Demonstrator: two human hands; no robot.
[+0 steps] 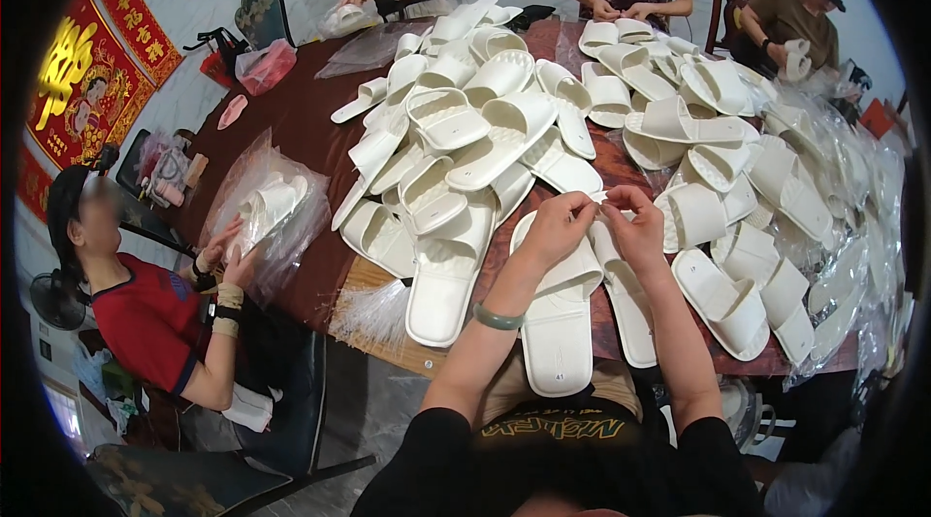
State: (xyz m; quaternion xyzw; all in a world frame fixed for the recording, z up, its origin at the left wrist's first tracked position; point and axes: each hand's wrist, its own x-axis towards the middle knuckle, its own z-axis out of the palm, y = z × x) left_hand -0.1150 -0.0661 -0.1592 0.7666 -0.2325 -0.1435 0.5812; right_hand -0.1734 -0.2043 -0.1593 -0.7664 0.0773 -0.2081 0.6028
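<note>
2 hands [562, 231] nr 2 wht slippers [560, 347]

The person's left forearm [490, 347] and right forearm [687, 342] reach forward from the lower part of the view, slanting inward, with the wrists farther apart than the fingertips. The left hand [555, 233] shows its back, fingers [583, 212] curled, thumb and forefinger pinched. Just beside it, the right hand [637, 234] bends likewise, its thumb and forefinger also pinched, tips pointing toward the left's.
</note>
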